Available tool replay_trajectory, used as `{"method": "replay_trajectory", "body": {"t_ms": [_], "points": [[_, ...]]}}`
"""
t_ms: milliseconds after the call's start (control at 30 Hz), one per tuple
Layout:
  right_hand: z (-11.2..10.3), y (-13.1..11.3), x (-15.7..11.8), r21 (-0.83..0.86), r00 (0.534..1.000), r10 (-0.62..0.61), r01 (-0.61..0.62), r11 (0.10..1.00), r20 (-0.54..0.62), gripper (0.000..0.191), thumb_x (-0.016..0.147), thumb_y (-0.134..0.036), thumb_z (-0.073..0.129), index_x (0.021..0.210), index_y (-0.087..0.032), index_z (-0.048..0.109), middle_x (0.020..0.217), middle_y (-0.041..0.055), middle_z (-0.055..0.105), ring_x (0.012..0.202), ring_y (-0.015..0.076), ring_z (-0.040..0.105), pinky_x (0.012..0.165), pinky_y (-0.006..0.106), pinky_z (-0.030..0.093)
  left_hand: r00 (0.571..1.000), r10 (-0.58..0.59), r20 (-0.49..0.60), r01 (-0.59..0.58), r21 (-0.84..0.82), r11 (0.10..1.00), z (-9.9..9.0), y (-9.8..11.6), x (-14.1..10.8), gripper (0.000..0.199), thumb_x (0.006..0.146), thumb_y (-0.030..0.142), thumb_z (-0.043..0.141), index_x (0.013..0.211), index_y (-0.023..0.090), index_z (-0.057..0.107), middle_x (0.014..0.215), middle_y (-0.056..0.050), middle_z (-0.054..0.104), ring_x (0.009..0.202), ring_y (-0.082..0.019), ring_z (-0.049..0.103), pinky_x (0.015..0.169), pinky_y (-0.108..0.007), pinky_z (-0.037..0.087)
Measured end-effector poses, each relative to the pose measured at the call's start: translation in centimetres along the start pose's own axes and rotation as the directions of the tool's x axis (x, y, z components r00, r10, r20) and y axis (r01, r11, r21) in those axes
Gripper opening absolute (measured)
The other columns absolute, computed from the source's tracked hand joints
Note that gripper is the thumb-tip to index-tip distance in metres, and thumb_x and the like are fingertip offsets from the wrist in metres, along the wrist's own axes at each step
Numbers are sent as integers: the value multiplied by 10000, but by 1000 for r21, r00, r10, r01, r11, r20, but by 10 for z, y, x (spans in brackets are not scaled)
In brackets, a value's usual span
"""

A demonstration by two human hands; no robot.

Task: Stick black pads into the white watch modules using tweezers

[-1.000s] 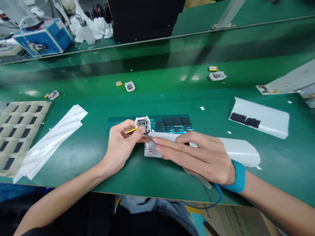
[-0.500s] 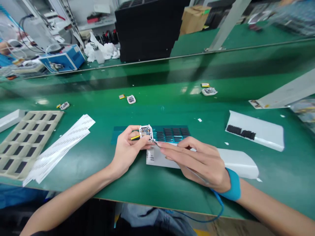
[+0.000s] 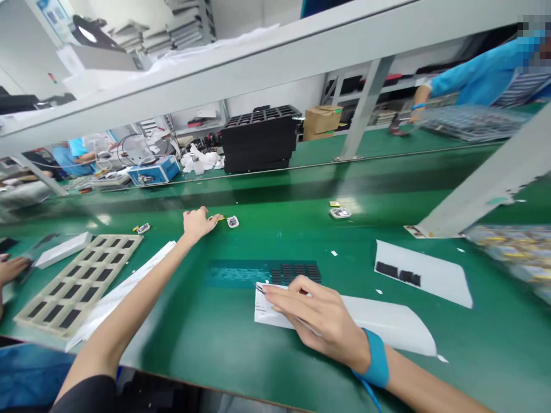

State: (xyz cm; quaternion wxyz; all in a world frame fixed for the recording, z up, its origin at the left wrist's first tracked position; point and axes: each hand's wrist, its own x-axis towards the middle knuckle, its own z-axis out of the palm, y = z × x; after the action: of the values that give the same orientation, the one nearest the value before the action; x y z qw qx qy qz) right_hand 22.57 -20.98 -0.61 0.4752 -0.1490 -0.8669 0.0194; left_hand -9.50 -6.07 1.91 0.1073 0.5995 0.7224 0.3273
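- At the worktop's (image 3: 241,355) left edge we see another person's hand (image 3: 11,268) beside a white bar (image 3: 62,250).
- Near the front-left corner lies a beige tray (image 3: 77,284) with rows of dark rectangular pads; a fan of white paper strips (image 3: 124,287) lies just beside it, partly under our left forearm.
- Toward the far edge, a small white module (image 3: 143,228) lies left of our left hand.
- Our left hand (image 3: 197,222) is stretched out to the far side of the worktop, palm down, fingers curled over a yellow-tipped part (image 3: 219,217); whether this grip is clenched on it we cannot tell. A second small white module (image 3: 233,221) lies just beside the fingertips, to their right.
- Mid-worktop lies a teal sheet (image 3: 241,272) carrying a block of black pads (image 3: 299,272) at its right end.
- Our right hand (image 3: 321,318), with a blue wrist strap (image 3: 375,358), rests on a white backing sheet (image 3: 387,327) close to the front edge; its grip is clenched on thin tweezers (image 3: 259,288), whose tips point left at the sheet's corner.
- Farther right, a third module (image 3: 340,213) lies near the far edge, and a white card (image 3: 430,275) bears a short row of black pads.
- Beyond the far edge stand a blue device (image 3: 155,171) and stacked black trays (image 3: 260,140).
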Motion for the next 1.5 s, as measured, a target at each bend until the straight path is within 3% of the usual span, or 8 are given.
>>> {"method": "replay_trajectory", "body": {"t_ms": [133, 300, 533, 600, 667, 767, 1067, 1500], "points": [[-1, 1, 2, -9, 1000, -17, 17, 1000, 12, 241, 1015, -78, 572, 1205, -168, 691, 1089, 79, 813, 769, 175, 654, 667, 304, 635, 972, 225, 65, -227, 33, 973, 23, 11, -6, 149, 787, 294, 767, 810, 203, 650, 1319, -182, 724, 1563, -368, 361, 1316, -551, 131], [2, 6, 0, 30, 1000, 29, -29, 999, -3, 199, 1050, -110, 518, 1195, -172, 640, 1095, 94, 803, 844, 194, 687, 688, 320, 650, 951, 286, 114, -282, -48, 958, 30, 16, -16, 231, 743, 149, 758, 736, 214, 536, 1262, -179, 730, 1561, -376, 360, 1303, -558, 182], [3, 15, -2, -22, 962, 269, -271, 962, -53, 225, 1079, -115, 403, 972, -200, 582, 835, 48, 741, 722, 164, 731, 687, 275, 623, 961, 256, 106, -201, -366, 909, 25, 53, -109, 173, 1064, 381, 433, 1070, 215, 482, 934, -65, 783, 801, -183, 762, 850, -355, 595], [2, 14, -3, -43, 938, 345, -346, 937, -44, 188, 1098, -156, 416, 1049, -191, 594, 828, 31, 743, 619, 131, 698, 596, 228, 570, 964, 212, 163, -33, -713, 700, 23, 69, -144, 334, 1016, 457, 585, 1215, 202, 500, 914, -54, 793, 565, -142, 702, 664, -297, 583], [2, 11, -5, -41, 922, 384, -386, 922, -50, 133, 1104, -231, 486, 1144, -182, 604, 759, -9, 715, 523, 106, 636, 524, 201, 511, 958, 201, 203, 56, -824, 564, 19, 82, -170, 380, 948, 461, 706, 1174, 193, 558, 806, -27, 777, 520, -145, 693, 583, -271, 568], [3, 7, -7, -38, 932, 361, -363, 931, -36, 210, 1081, -321, 581, 1229, -176, 615, 682, -60, 644, 476, 82, 572, 499, 181, 469, 965, 168, 199, 77, -836, 544, 15, 89, -189, 310, 874, 417, 799, 989, 194, 617, 742, -13, 753, 578, -160, 728, 579, -253, 581], [11, 4, -12, -221, 967, 253, -238, 946, 41, 166, 1068, -241, 603, 1216, -205, 668, 840, -21, 765, 625, 87, 679, 564, 201, 473, 948, 176, 265, 107, -786, 609, 24, 78, -197, 170, 901, 304, 749, 1013, 181, 716, 819, -31, 783, 641, -147, 743, 589, -216, 598], [-4, 18, -8, -125, 941, 277, -256, 959, 196, 155, 1104, -202, 473, 1030, -197, 609, 859, 0, 742, 678, 91, 671, 545, 200, 439, 867, 237, 439, 183, -721, 668, 28, 71, -198, 173, 966, 310, 659, 1009, 195, 781, 1013, -69, 822, 675, -196, 801, 644, -267, 638]]}}
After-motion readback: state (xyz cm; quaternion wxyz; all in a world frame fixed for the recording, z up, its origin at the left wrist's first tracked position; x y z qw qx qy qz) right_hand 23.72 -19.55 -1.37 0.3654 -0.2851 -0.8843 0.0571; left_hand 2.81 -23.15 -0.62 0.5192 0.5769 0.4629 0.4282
